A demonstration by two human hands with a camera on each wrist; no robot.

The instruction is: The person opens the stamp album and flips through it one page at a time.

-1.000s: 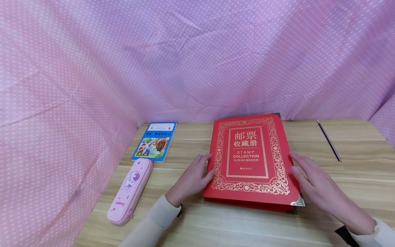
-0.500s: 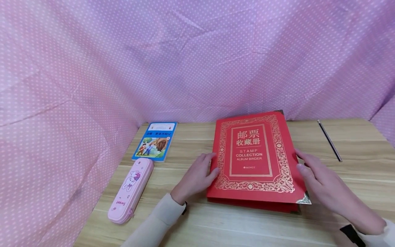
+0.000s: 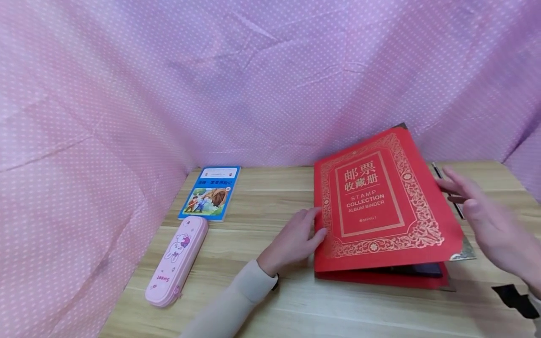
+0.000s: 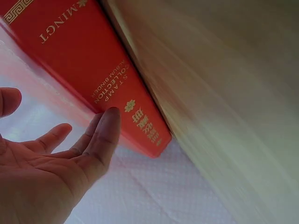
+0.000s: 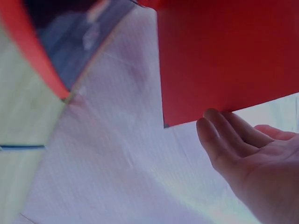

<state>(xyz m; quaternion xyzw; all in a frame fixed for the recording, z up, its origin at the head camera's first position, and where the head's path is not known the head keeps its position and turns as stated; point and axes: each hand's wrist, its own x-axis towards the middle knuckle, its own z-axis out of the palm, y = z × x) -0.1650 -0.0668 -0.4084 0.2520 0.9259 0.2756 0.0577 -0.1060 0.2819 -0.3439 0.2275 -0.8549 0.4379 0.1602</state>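
Note:
A red stamp album (image 3: 367,206) with gold lettering lies on the table, its front cover tilted up from the right side. Dark pages (image 5: 84,37) show inside it in the right wrist view. My left hand (image 3: 296,239) is at the album's spine (image 4: 98,65), fingertips against it and thumb near the cover's left edge. On the other side my right hand (image 3: 490,220) has its extended fingers (image 5: 212,135) at the free edge of the raised cover. The palm stays apart from the cover.
A pink pencil case (image 3: 177,263) and a blue picture-covered book (image 3: 211,192) lie at the table's left. Partly hidden behind my right hand is a dark pencil (image 3: 436,169). A pink dotted cloth (image 3: 253,94) hangs along the back.
The album has shifted right, and its front cover has risen on the right side, showing the inside. Both hands have moved right with it; the right hand is also higher.

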